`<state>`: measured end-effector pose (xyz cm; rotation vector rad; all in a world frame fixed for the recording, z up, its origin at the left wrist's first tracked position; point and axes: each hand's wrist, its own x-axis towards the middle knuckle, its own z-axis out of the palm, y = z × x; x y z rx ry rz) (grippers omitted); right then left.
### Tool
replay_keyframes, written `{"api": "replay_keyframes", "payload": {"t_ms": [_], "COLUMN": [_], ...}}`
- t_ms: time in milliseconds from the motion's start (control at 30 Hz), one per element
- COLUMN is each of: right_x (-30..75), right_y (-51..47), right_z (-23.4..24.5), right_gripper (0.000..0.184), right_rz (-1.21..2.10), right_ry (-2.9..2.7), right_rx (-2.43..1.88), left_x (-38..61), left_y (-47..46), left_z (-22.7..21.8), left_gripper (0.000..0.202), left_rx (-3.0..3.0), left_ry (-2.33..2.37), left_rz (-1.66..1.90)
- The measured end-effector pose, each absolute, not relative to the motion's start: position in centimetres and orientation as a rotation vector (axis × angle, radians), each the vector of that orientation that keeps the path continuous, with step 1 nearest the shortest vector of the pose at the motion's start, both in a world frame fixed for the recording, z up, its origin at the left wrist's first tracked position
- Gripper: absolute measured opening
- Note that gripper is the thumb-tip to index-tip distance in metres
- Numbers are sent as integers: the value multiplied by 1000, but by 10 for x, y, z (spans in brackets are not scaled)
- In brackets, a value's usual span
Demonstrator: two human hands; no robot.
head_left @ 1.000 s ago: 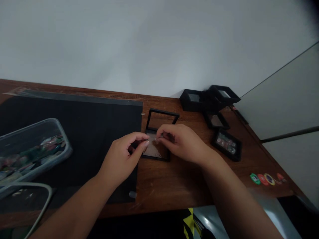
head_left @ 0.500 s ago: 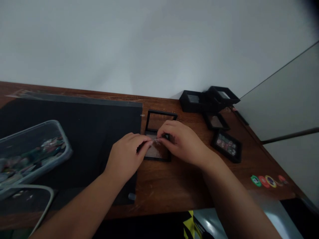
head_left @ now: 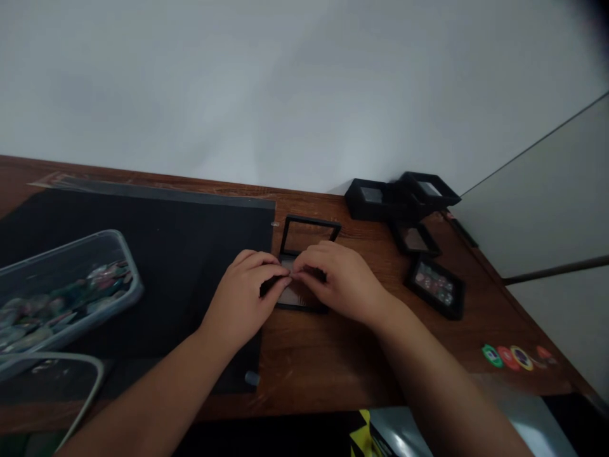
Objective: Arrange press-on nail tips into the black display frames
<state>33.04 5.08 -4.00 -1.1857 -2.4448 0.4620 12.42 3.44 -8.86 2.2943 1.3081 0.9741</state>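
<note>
Two hands: ours, bare, both over the open case, fingertips meeting or nearly so; too dim to tell if they touch.
Left hand [head_left: 242, 295]: thumb and forefinger pinched in a loop, tips over the case; we can't tell if anything is gripped.
Right hand [head_left: 349, 279]: same pinch, facing the left hand, covering part of the case; we can't tell what, if anything, is between its tips.
Open case [head_left: 303, 308]: black rim, flat on the worktop [head_left: 328, 371], midway between back and front edges, just beside the mat.
Lid [head_left: 311, 220]: black frame with a see-through middle, raised along the case's back side.
Mat [head_left: 204, 235]: black, covers much of the worktop's left part, clear tape along its back edge.
Tub [head_left: 136, 293]: clear plastic, on the mat toward the front left corner, holds mixed small pieces [head_left: 71, 308]; we see them blurred.
Black boxes [head_left: 368, 206]: piled near the back right corner.
Flat case [head_left: 413, 239]: black-framed, just in front of the boxes.
Filled case [head_left: 435, 285]: round shiny pieces inside, nearer the right edge.
Badges [head_left: 509, 357]: green, red, yellow-rimmed, in a row toward the front right corner.
</note>
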Motion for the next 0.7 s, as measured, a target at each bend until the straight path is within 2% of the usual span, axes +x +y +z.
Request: {"api": "replay_keyframes", "payload": {"t_ms": [167, 433, 700], "right_x": [326, 327, 326], "right_y": [52, 53, 54], "right_z": [-45, -46, -49], "right_gripper": [6, 6, 7], "right_rz": [394, 425, 420], "right_ry": [-2455, -2451, -2495], "right_rx": [-1103, -1217, -1194], "left_x": [122, 119, 120], "left_y": [32, 31, 31], "left_z": [-85, -85, -85], "left_gripper": [13, 16, 26], "left_rx": [2233, 2194, 2201], "left_ry": [1386, 1442, 1455], "left_rz": [1008, 908, 853]}}
